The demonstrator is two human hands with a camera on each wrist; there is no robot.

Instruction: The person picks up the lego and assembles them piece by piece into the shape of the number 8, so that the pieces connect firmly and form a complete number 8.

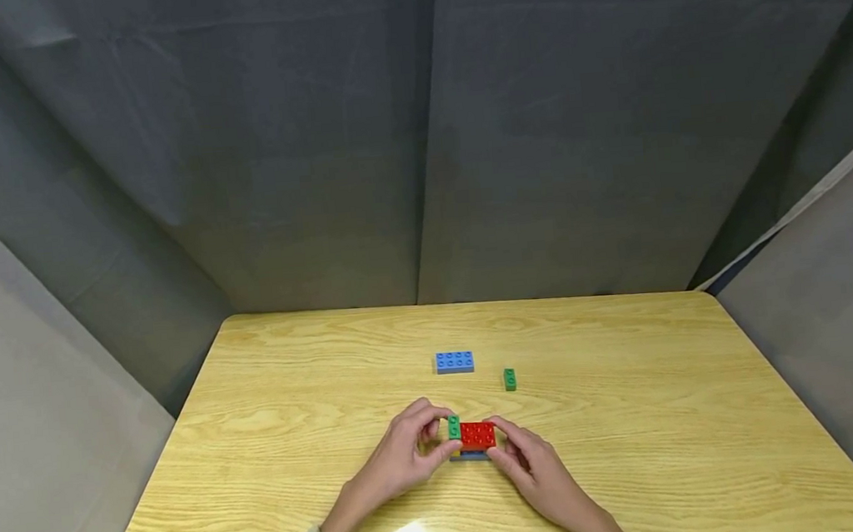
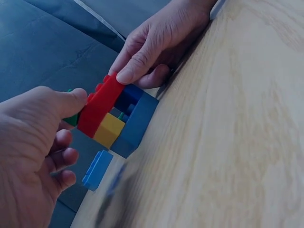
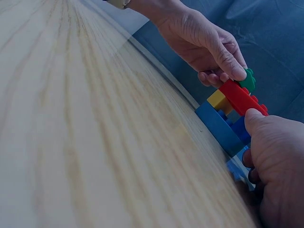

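Green 2-stud brick (image 1: 454, 427) is pinched btwn thumb & fingertips of L hand (image 1: 403, 451), over the L end of a red brick (image 1: 478, 435), whose R end is clamped btwn thumb & fingers of R hand (image 1: 536, 470); both studs-up, glossy. Under red: yellow brick (image 2: 109, 129) at L, dark blue brick (image 3: 240, 128) at R, gap btwn, all atop a blue base brick (image 2: 137, 123) on wood-grain table (image 1: 631, 383). Farther off: loose green brick (image 1: 510, 379), then loose blue brick (image 1: 454, 362), grey curtain (image 1: 300, 184) behind.

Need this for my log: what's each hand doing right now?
Left hand: pinching the green brick atop the red brick.
Right hand: pinching that red brick's right end.
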